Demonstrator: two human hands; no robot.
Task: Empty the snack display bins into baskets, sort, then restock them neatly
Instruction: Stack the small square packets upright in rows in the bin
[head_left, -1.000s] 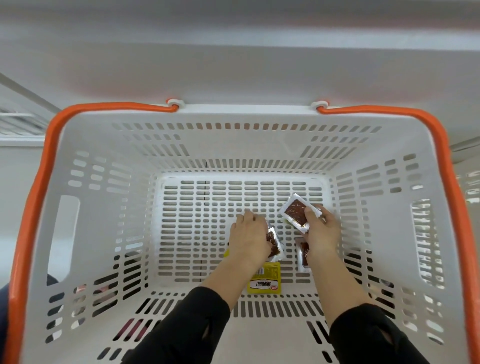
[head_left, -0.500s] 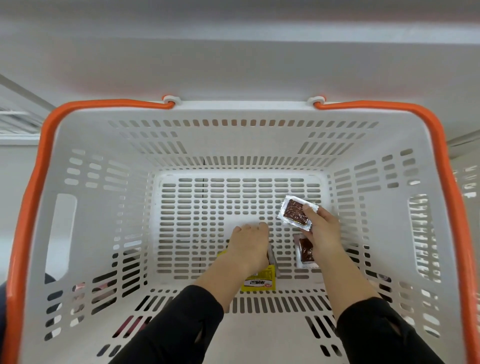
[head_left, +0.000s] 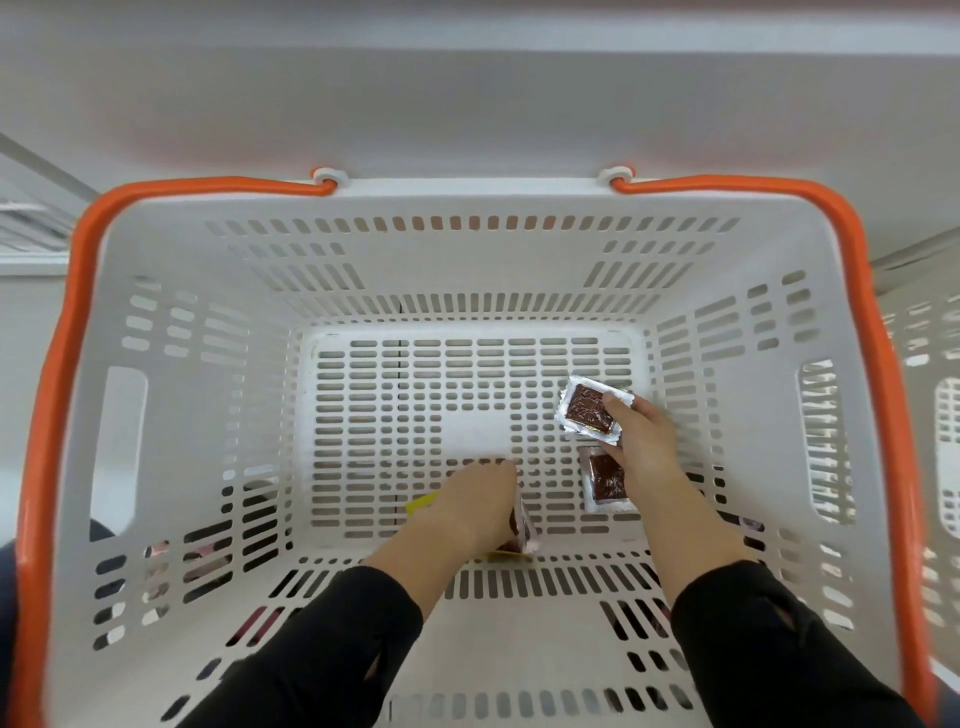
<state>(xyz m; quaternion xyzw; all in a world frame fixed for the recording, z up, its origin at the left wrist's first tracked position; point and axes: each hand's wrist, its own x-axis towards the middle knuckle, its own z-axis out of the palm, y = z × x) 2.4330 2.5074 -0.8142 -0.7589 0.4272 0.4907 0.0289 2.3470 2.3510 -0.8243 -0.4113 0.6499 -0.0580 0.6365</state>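
A: Two hands down in the basket (head_left: 171, 322). Our right hand (head_left: 647, 447) pinches a packet (head_left: 587, 410), centre right.
B: Our left hand (head_left: 475, 506) grips another (head_left: 524, 530), lower centre. Light, crinkly, slippery, we'd say; take the edges.

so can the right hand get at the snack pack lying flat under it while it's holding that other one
Probably not cleanly: the right hand already pinches a snack pack, so its fingers are occupied. The flat pack lies uncovered just beneath, so access itself is free.

Head camera looks steeply down into the basket (head_left: 171, 322), close
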